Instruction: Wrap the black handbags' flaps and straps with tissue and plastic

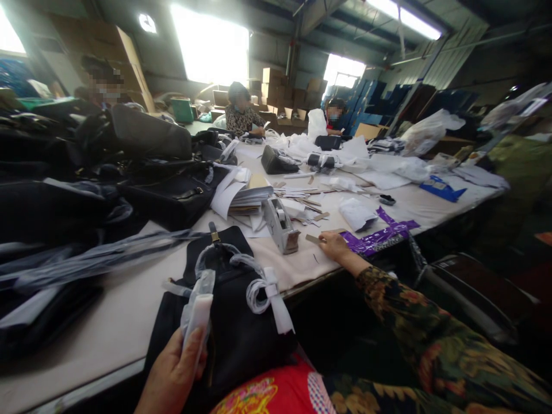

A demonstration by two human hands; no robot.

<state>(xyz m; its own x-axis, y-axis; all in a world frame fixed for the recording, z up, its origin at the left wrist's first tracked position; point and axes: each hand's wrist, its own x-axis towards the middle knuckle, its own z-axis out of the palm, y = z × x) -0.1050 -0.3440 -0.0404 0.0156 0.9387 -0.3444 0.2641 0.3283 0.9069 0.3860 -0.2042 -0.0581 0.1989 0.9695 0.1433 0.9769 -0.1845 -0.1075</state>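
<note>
A black leather bag (241,299) leans over the table's near edge, with plastic-covered straps and a brass-coloured buckle at its top. My left hand (176,359) is closed around a white-wrapped bundle (200,316) in clear film, in front of the bag. On the bag's right side lies a coil of plastic-wrapped cord (259,293) bound with white paper. My right hand (335,247) reaches out to the tabletop, its fingers pinched on a thin grey-brown cardboard strip (313,238). Just left of that hand stands a grey tape dispenser (282,230).
Black bags (168,192) pile up on the left. Stacked papers (248,198) and loose strips lie behind the dispenser. Purple tape (375,238) covers the table edge beside my right hand. A blue dispenser (442,188) sits farther right. Several people work across the table.
</note>
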